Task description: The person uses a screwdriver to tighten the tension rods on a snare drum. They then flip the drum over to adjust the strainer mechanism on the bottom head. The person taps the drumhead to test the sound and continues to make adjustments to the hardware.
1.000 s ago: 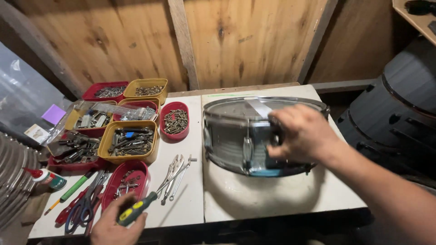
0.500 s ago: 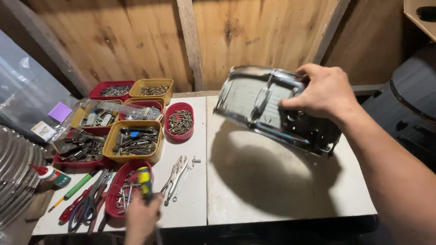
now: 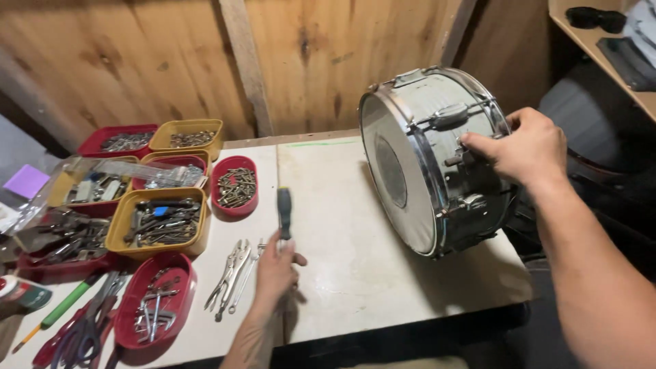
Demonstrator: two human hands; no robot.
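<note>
Your right hand grips the metal snare drum, tipped on edge at the white table's right end. Your left hand clasps an upright screwdriver. No drum hardware is visibly loosened yet.

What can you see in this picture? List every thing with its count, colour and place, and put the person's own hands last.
snare drum: 1, silver metal, stood on its edge at the right of the table
screwdriver: 1, black and yellow handle, held upright at mid-table
table: 1, off-white top, in front of a wooden wall
locking pliers: 1 pair, silver, lying on the table left of the screwdriver
trays of hardware and tools: about 8, red and yellow, at the left of the table
shelf: 1, wooden, top right, dark items on it
left hand: 1, grips the screwdriver
right hand: 1, grips the snare drum's shell
</note>
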